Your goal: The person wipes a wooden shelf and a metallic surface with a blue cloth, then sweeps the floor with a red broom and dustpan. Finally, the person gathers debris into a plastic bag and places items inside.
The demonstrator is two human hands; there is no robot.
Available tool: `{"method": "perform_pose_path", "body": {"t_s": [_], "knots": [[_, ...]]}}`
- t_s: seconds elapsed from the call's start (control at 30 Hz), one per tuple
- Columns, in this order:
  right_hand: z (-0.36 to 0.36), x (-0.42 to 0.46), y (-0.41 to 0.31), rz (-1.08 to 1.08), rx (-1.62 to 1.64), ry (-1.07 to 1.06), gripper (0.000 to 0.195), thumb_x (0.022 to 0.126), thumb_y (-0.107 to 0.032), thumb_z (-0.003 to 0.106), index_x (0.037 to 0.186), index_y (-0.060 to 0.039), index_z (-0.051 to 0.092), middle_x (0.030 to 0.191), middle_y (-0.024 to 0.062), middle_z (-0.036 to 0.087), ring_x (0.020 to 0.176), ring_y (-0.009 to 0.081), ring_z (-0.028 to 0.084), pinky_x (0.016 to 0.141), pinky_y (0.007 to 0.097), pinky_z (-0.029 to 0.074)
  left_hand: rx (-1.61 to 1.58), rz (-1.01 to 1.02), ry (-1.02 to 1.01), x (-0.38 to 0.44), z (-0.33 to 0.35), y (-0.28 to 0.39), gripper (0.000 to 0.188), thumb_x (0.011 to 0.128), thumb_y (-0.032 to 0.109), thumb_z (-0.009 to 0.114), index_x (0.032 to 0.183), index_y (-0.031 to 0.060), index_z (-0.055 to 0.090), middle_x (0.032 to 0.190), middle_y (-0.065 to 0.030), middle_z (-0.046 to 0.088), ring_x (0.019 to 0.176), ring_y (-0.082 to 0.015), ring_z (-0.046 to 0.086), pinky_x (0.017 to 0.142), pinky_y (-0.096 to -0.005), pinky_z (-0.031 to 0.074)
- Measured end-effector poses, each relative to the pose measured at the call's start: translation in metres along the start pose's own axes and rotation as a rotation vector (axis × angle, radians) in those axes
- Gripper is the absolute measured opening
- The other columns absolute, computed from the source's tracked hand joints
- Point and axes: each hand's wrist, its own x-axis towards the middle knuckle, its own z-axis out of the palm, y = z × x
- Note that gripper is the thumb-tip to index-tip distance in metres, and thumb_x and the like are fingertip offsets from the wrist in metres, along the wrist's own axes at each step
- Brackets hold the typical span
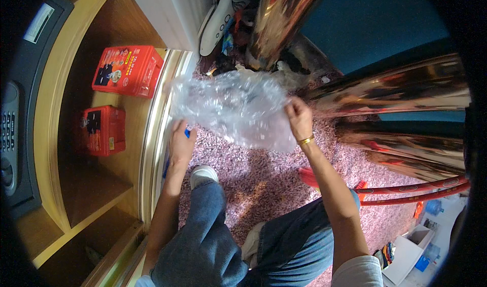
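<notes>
My right hand (pixel 299 116), with a gold-coloured bracelet at the wrist, grips the right edge of a large clear plastic bag (pixel 236 104). The bag is spread out over the carpet and partly blurred. At the lower left of the bag is my left hand (pixel 182 139), beside the cabinet's bottom rail. A small blue object (pixel 187 132) shows between its thumb and fingers; what it is cannot be made out.
Two red boxes (pixel 127 72) stand in the wooden cabinet (pixel 125 173) at left. A white appliance (pixel 217 30) and dark clutter lie beyond the bag. Shiny metallic columns (pixel 388 85) stand at right. Red-handled brushes (pixel 309 176) lie on the pink carpet (pixel 243 173) near my right arm.
</notes>
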Motion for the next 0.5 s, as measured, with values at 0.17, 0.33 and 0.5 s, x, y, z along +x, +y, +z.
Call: {"method": "perform_pose_path", "body": {"t_s": [0.17, 0.33, 0.5], "knots": [[-0.027, -0.001, -0.059, -0.618, -0.166, 0.315, 0.027, 0.066, 0.003, 0.051, 0.092, -0.0038, 0.056, 0.077, 0.0103, 0.053, 0.069, 0.0241, 0.051, 0.063, 0.0304, 0.043, 0.001, 0.065, 0.294, 0.012, -0.017, 0.027, 0.042, 0.077, 0.012, 0.055, 0.116, 0.001, 0.043, 0.107, -0.0189, 0.05, 0.102, -0.0306, 0.047, 0.087, -0.0338, 0.036], [0.0, -0.023, -0.031, -0.849, -0.426, -0.03, 0.037, 0.065, 0.001, 0.052, 0.101, -0.0088, 0.053, 0.076, 0.0082, 0.05, 0.071, 0.0214, 0.049, 0.063, 0.0323, 0.042, -0.444, -0.174, 0.025, 0.003, -0.005, 0.0, 0.031, 0.079, 0.015, 0.054, 0.108, 0.0044, 0.051, 0.105, -0.0135, 0.054, 0.098, -0.0238, 0.05, 0.085, -0.0315, 0.038], [0.026, -0.068, -0.004, -0.754, -0.686, -0.373, 0.044, 0.07, -0.004, 0.05, 0.114, -0.0082, 0.045, 0.083, 0.0072, 0.052, 0.072, 0.0195, 0.051, 0.064, 0.0306, 0.043, -0.601, -0.221, -0.055, -0.016, -0.003, 0.0, 0.036, 0.087, 0.029, 0.041, 0.11, 0.0025, 0.046, 0.099, -0.0116, 0.056, 0.095, -0.0199, 0.05, 0.084, -0.0296, 0.037]]}}
